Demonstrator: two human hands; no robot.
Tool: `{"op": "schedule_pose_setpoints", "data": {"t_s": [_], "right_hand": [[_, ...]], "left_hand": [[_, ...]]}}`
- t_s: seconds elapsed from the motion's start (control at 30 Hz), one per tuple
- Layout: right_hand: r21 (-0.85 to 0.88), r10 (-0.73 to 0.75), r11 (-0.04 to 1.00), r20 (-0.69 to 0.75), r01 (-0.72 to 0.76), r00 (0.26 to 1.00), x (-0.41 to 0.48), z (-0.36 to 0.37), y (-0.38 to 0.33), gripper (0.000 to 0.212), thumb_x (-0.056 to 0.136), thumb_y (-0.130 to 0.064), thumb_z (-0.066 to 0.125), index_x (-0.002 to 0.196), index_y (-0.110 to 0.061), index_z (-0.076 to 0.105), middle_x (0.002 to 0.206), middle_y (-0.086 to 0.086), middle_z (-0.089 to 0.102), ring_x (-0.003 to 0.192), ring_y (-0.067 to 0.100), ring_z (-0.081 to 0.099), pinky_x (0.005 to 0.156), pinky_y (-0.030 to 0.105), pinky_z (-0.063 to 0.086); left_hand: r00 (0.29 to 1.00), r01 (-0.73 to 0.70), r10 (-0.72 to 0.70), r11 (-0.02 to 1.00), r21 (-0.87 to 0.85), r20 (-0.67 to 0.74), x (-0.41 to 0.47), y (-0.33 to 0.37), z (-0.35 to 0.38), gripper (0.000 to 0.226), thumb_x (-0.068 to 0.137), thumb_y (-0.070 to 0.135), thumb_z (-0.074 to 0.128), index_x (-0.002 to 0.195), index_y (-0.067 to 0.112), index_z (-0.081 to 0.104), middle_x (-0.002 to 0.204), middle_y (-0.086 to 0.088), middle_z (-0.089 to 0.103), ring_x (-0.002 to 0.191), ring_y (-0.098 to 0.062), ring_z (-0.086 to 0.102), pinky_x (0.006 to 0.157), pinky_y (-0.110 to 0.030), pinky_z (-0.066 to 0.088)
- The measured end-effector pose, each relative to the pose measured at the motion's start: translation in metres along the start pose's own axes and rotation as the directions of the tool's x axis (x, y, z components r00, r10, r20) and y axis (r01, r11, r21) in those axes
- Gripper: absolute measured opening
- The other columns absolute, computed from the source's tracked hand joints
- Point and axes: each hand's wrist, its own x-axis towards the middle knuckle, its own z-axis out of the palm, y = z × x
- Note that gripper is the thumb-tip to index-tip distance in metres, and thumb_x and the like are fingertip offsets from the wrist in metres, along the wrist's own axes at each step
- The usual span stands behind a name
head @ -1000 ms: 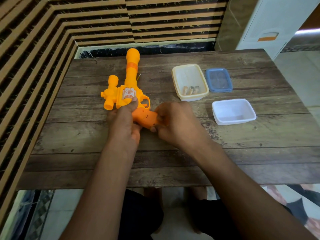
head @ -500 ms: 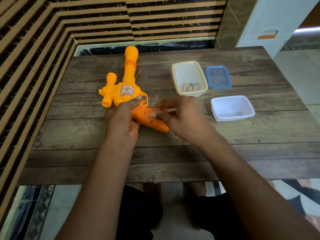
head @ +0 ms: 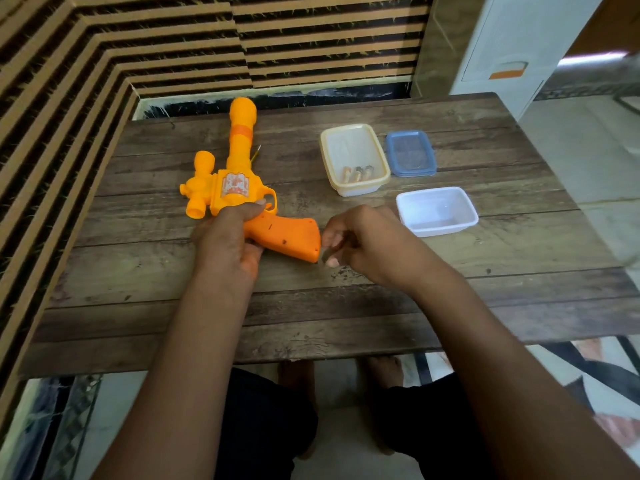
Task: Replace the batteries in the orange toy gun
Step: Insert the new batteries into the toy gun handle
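Note:
The orange toy gun (head: pixel 239 157) lies flat on the wooden table (head: pixel 346 306), barrel pointing away from me. My left hand (head: pixel 225 240) grips it where the darker orange handle (head: pixel 291 233) meets the body, with the thumb by the trigger guard. My right hand (head: pixel 367 244) hovers just right of the handle's butt end, apart from it. Its curled fingers pinch a small dark object that I cannot identify. A few batteries (head: pixel 358 173) lie in a cream container (head: pixel 356 192) at the back right.
A blue lid (head: pixel 410 152) lies right of the cream container. An empty white container (head: pixel 467 206) stands close to my right hand. A thin pointed tool (head: pixel 256 153) pokes out from behind the barrel. A slatted wall runs along the table's left and far sides.
My right hand has come off the handle and moved right, past the butt end. The handle now shows fully. My left hand keeps its hold.

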Motion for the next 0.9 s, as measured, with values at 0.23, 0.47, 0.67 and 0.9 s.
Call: {"op": "schedule_pose_setpoints", "data": {"t_s": [0.23,0.47,0.67,0.9], "right_hand": [[-0.031,0.008,0.999,-0.008,-0.008,1.0,0.008,0.005,-0.002,0.016,0.081,-0.005,0.082,0.087,-0.021,0.082,0.089,-0.002,0.077,0.085,0.011,0.071,0.078,0.021,0.05],[-0.09,0.011,0.996,-0.031,-0.014,0.999,0.012,0.011,-0.004,0.012,0.081,-0.008,0.079,0.081,-0.02,0.078,0.085,0.0,0.069,0.083,0.018,0.069,0.074,0.024,0.051],[-0.237,-0.021,0.971,0.076,0.038,0.997,0.012,0.013,-0.012,0.01,0.094,-0.011,0.061,0.088,-0.019,0.058,0.101,0.003,0.055,0.099,0.027,0.061,0.085,0.042,0.055],[-0.067,-0.093,0.994,-0.133,0.085,0.987,0.013,0.006,-0.002,0.011,0.091,-0.002,0.063,0.085,-0.012,0.062,0.087,0.002,0.066,0.084,0.019,0.061,0.071,0.034,0.05]], "left_hand": [[1.0,-0.001,0.001,1.0,-0.003,-0.019,0.006,-0.002,-0.001,0.049,0.081,-0.007,0.077,0.123,0.014,0.067,0.116,-0.009,0.076,0.102,-0.023,0.075,0.092,-0.05,0.061],[1.0,0.009,-0.01,1.0,-0.028,-0.021,0.009,-0.001,-0.002,0.053,0.081,-0.008,0.075,0.128,0.014,0.066,0.117,-0.009,0.076,0.101,-0.022,0.075,0.088,-0.046,0.063],[0.999,0.029,-0.03,0.999,-0.025,-0.016,0.009,-0.002,-0.001,0.041,0.083,-0.008,0.074,0.116,0.016,0.068,0.11,-0.008,0.077,0.09,-0.018,0.076,0.076,-0.04,0.063],[1.0,0.008,-0.008,1.0,-0.006,-0.023,0.009,-0.002,-0.001,0.042,0.082,-0.007,0.076,0.115,0.018,0.068,0.111,-0.005,0.076,0.093,-0.018,0.075,0.074,-0.038,0.063]]}}
